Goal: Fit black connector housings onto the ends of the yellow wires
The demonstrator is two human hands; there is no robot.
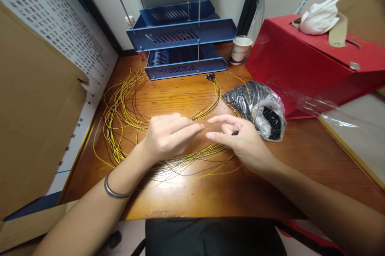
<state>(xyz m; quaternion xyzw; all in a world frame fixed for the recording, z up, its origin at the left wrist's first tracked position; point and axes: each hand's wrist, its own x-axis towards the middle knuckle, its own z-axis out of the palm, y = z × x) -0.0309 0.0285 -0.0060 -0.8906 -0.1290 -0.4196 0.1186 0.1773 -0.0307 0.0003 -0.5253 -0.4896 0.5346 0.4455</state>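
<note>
Above the desk my left hand (171,136) is closed in a pinch, and a thin wire end (207,128) sticks out from its fingertips to the right. Facing it is my right hand (240,138), thumb and index finger apart around that wire end without visibly touching it. Its other fingers are curled over a small black piece (235,133), mostly hidden. Under both hands a large loop of yellow and black wires (116,115) lies on the desk. Black connectors (210,76) cap one bundle of wire ends behind my hands.
A clear plastic bag (255,101) of small black parts lies right of my right hand, a wire across it. Blue stacked trays (186,67), a paper cup (240,49) and a red box (288,59) with tissue stand behind. Cardboard (36,99) borders the wooden desk (210,200) at left.
</note>
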